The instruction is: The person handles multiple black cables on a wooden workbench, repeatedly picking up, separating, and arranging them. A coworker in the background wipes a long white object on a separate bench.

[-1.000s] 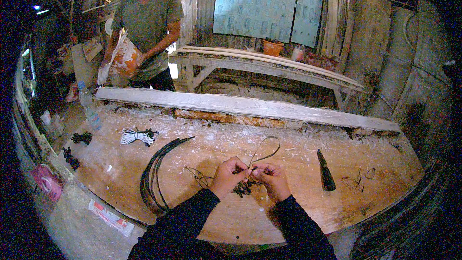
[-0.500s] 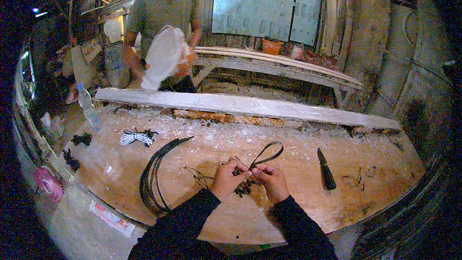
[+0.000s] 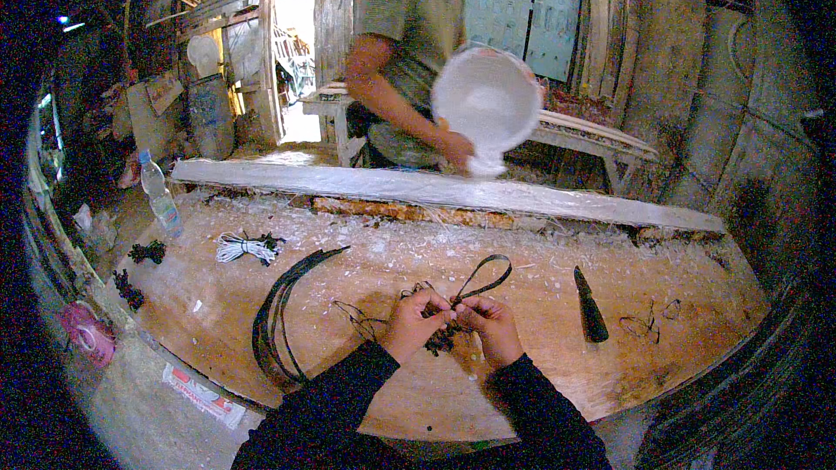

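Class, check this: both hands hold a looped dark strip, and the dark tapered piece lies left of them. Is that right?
No: in the head view, the dark tapered piece lies right of them. The left hand and right hand do hold the looped dark strip.

You can make out no words clearly; the red-printed white wrapper [image 3: 205, 397] on the floor [image 3: 139, 405] is blurred.

Daylight glares up top while noise speckles the dark edges
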A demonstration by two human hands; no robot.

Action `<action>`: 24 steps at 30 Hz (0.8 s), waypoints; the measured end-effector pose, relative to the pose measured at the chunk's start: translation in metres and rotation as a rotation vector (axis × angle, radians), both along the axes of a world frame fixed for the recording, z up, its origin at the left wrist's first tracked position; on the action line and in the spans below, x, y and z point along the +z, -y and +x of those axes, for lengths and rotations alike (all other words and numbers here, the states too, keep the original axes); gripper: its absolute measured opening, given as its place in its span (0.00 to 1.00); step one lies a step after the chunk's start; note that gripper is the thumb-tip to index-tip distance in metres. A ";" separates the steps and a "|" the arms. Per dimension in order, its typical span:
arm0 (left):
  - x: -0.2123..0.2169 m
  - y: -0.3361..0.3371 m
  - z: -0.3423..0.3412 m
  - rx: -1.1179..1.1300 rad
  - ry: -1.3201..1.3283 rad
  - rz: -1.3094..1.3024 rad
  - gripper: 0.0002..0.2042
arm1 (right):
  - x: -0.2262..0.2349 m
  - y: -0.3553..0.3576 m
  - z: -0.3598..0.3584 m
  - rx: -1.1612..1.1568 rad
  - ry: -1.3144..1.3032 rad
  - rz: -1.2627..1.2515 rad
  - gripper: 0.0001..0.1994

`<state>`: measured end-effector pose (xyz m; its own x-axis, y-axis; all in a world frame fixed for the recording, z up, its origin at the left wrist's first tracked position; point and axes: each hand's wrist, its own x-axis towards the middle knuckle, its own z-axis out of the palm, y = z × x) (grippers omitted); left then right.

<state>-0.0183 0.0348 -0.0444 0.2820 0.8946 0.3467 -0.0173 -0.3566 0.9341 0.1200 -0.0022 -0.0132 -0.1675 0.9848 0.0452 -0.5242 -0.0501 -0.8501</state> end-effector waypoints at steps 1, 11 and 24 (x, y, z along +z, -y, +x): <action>0.000 0.000 0.000 -0.002 -0.010 -0.014 0.03 | -0.001 0.000 0.000 -0.047 0.079 -0.008 0.03; 0.000 -0.003 0.000 -0.080 0.113 -0.131 0.06 | -0.010 -0.007 0.003 -0.125 0.215 0.071 0.03; -0.005 -0.007 -0.003 -0.234 0.412 -0.484 0.09 | -0.004 0.000 -0.002 -0.579 1.125 0.767 0.12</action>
<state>-0.0217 0.0414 -0.0492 0.4173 0.9077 0.0434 -0.4322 0.1562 0.8881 0.1176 -0.0025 -0.0171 -0.0679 0.7212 0.6894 0.6232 0.5702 -0.5352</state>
